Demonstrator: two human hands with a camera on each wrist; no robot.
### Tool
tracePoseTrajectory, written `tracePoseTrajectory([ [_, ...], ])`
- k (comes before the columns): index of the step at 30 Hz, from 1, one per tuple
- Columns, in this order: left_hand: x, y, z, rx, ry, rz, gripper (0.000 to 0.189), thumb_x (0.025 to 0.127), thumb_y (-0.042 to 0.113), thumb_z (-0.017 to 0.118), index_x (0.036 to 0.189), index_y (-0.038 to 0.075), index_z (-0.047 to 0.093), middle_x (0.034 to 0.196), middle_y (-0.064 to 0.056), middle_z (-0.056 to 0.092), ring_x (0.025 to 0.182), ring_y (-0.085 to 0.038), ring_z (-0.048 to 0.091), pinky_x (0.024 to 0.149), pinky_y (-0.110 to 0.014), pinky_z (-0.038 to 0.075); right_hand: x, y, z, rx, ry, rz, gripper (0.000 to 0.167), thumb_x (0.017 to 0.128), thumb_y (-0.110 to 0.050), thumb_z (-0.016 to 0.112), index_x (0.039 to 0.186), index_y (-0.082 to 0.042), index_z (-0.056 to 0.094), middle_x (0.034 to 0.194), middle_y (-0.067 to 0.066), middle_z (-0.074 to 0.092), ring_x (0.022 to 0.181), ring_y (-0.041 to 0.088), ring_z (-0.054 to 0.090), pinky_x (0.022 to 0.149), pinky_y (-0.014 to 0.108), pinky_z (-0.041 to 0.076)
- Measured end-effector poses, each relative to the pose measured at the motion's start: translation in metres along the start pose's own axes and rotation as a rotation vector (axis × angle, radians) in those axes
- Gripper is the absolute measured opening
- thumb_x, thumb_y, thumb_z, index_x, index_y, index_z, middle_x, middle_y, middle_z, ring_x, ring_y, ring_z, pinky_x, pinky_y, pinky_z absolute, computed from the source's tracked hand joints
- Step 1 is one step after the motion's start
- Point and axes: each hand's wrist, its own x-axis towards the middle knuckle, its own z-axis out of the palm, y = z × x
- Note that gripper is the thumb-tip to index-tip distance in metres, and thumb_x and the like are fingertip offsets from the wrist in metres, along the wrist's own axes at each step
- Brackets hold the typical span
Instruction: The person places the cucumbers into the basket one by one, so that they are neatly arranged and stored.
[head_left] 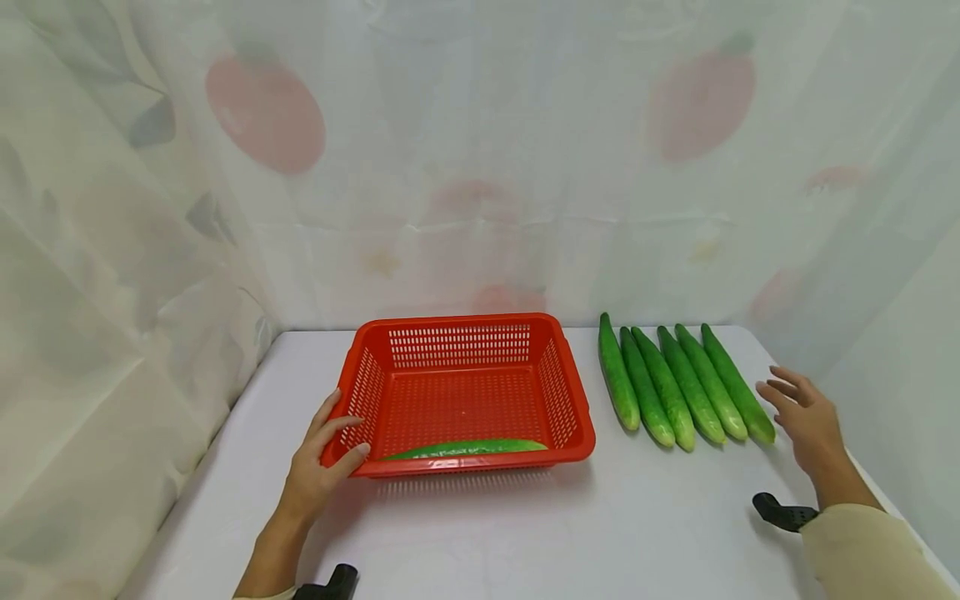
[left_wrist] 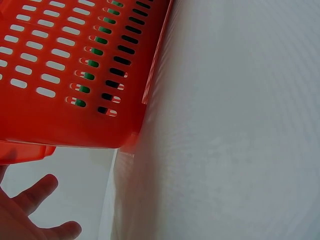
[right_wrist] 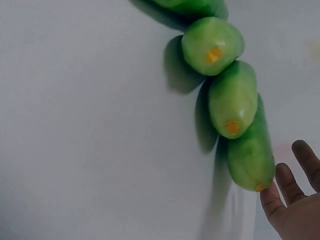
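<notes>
A red plastic basket (head_left: 461, 469) with slotted walls stands on the white table. One cucumber (head_left: 472, 447) lies inside along its front wall, and bits of green show through the slots in the left wrist view. My left hand (head_left: 311, 475) rests at the basket's front left corner, thumb and index finger over the rim, other fingers spread outside. On the right, several cucumbers (head_left: 652, 387) lie side by side, their paler ends toward me. My right hand (head_left: 810, 421) is beside the rightmost cucumber (head_left: 738, 383), fingers spread and loosely bent; in the right wrist view its fingertips come right up to that cucumber's end.
A pale curtain (head_left: 480, 167) with faded fruit prints hangs behind the table, and another printed sheet (head_left: 97, 292) drapes along the left side. The white tabletop (head_left: 525, 542) extends in front of the basket. Black wrist mounts (head_left: 783, 512) stick out from the sleeves.
</notes>
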Motion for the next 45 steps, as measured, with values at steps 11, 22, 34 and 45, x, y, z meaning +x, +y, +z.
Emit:
tracePoseTrajectory([
  [11,0.0,0.001,0.0,-0.001,-0.001,-0.002,0.035,0.087,0.019,0.071,0.119,0.007,0.063,0.156,0.003,0.024,0.138,-0.026,0.026,0.092,-0.012,0.032,0.008,0.017,0.008,0.026,-0.025,0.075,0.078,0.092,-0.051,0.058,0.153,-0.014,0.027,0.151,0.027,0.024,0.136,0.048,0.019,0.102,0.061,0.024],
  [22,0.0,0.002,-0.001,0.009,0.004,-0.003,0.035,0.087,0.019,0.07,0.118,0.006,0.063,0.156,0.002,0.024,0.137,-0.027,0.027,0.091,-0.013,0.033,0.016,0.033,0.013,-0.116,-0.037,0.003,0.073,0.096,-0.04,0.057,0.15,-0.002,0.027,0.146,0.032,0.03,0.132,0.053,0.024,0.1,0.062,0.027],
  [34,0.001,0.002,0.0,0.0,0.003,0.0,0.036,0.086,0.019,0.07,0.119,0.006,0.063,0.156,0.002,0.024,0.137,-0.026,0.026,0.092,-0.012,0.031,0.011,0.022,0.018,-0.214,0.048,0.061,0.065,0.095,-0.031,0.056,0.146,0.001,0.033,0.143,0.035,0.032,0.13,0.053,0.028,0.101,0.06,0.028],
  [45,0.001,-0.001,0.001,0.006,0.004,0.004,0.036,0.086,0.019,0.071,0.119,0.008,0.063,0.156,0.003,0.024,0.138,-0.025,0.026,0.091,-0.013,0.032,0.008,0.025,0.011,-0.056,0.145,0.17,0.064,0.094,-0.035,0.059,0.146,-0.004,0.038,0.152,0.025,0.026,0.139,0.042,0.017,0.108,0.054,0.019],
])
